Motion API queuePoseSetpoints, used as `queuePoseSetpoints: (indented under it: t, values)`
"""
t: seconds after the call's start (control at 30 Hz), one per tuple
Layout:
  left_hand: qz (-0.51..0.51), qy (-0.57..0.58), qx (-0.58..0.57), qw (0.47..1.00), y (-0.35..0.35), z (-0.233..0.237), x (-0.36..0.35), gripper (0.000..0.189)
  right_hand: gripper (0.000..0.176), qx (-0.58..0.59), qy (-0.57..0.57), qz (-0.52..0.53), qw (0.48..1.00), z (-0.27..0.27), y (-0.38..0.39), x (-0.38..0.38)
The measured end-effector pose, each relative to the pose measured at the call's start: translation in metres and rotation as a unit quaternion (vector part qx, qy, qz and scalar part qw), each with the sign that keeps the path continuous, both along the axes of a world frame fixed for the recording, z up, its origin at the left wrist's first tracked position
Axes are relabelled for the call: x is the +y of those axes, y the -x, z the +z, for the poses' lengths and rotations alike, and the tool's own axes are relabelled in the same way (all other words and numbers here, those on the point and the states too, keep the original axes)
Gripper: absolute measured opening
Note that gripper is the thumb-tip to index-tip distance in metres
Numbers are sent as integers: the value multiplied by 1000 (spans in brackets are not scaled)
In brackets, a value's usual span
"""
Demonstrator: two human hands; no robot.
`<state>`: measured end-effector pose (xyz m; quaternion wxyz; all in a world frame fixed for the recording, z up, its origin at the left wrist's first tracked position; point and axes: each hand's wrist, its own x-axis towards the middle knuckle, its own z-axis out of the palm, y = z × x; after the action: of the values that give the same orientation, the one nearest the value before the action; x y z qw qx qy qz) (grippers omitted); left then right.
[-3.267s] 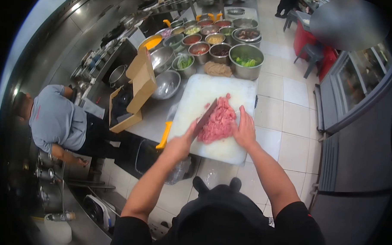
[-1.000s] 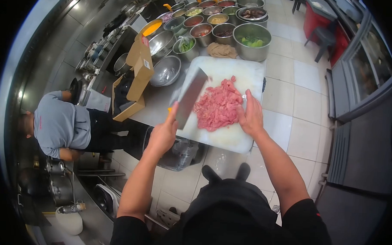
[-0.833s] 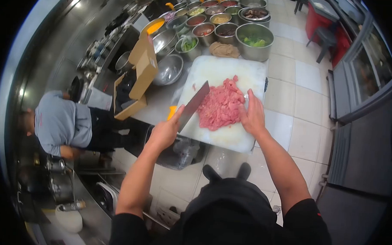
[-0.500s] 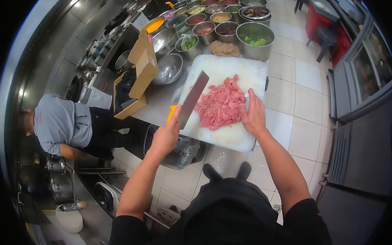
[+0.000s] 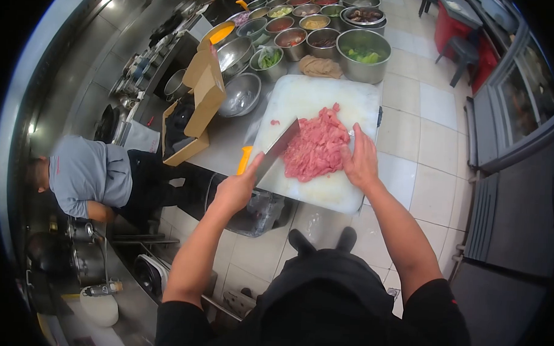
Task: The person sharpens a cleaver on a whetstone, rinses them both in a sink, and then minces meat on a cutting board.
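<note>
My left hand (image 5: 235,191) grips a cleaver (image 5: 279,150) with a yellow handle. Its broad blade slants up and away, with the far end against the left edge of a heap of raw sliced pink meat (image 5: 317,149). The meat lies on a thick white cutting board (image 5: 304,91). Along the heap's right side rests my right hand (image 5: 361,162), fingers stretched out and touching the meat. A small scrap of meat (image 5: 274,122) lies by itself to the left of the blade.
Metal pots of chopped ingredients crowd the table's far end, including a large pot of greens (image 5: 363,56). Left of the board are a metal bowl (image 5: 240,95) and an open cardboard box (image 5: 207,97). A co-worker in a grey shirt (image 5: 91,172) stands at left.
The cleaver has tipped lower and its far end has moved right, to the heap's left edge. The small scrap now shows left of the blade. My right hand stays beside the meat.
</note>
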<state>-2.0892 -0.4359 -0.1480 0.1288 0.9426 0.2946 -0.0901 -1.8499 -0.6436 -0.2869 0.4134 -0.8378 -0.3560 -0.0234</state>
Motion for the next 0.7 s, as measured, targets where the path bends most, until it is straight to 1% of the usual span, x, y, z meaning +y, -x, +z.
queuePoseSetpoints:
  t: [0.07, 0.13, 0.2, 0.23, 0.33, 0.37, 0.47, 0.5, 0.6, 0.63, 0.67, 0.7]
  values:
    - [-52, -31, 45, 997, -6, 3, 10, 67, 77, 4, -8, 12, 1000, -1, 1, -2]
    - [-64, -37, -43, 996, 0, -2, 9, 65, 77, 6, -14, 10, 1000, 1, -3, -1]
    - [1, -6, -21, 1000, 0, -10, 0, 64, 77, 10, -12, 7, 1000, 4, 0, -1]
    - [-27, -24, 62, 997, -4, -12, 3, 62, 77, 15, -7, 9, 1000, 4, 1, -3]
    - [-44, -9, -14, 999, -3, 1, 21, 63, 77, 20, -4, 9, 1000, 6, -2, -1]
    - [-19, -5, -36, 999, -3, 1, 23, 64, 78, 19, -3, 9, 1000, 6, -1, -2]
    - [74, -30, -10, 997, -16, 3, 26, 64, 78, 13, -6, 8, 1000, 6, -2, -1]
    - [73, -59, 29, 995, -22, 2, 26, 68, 78, 11, -5, 10, 1000, 5, -2, -1]
    - [69, -97, 69, 990, -33, -23, 11, 73, 78, 7, -5, 5, 1000, 2, -2, -1]
    - [41, -101, 38, 993, -30, -36, 0, 77, 78, 9, -3, 1, 1000, 3, -3, 0]
    - [-20, -105, 38, 994, -26, -35, -15, 80, 77, 13, -1, -1, 1000, 4, -3, 0]
    - [-45, -90, 25, 995, -25, -37, -27, 79, 77, 18, 1, -1, 1000, 5, -1, 0]
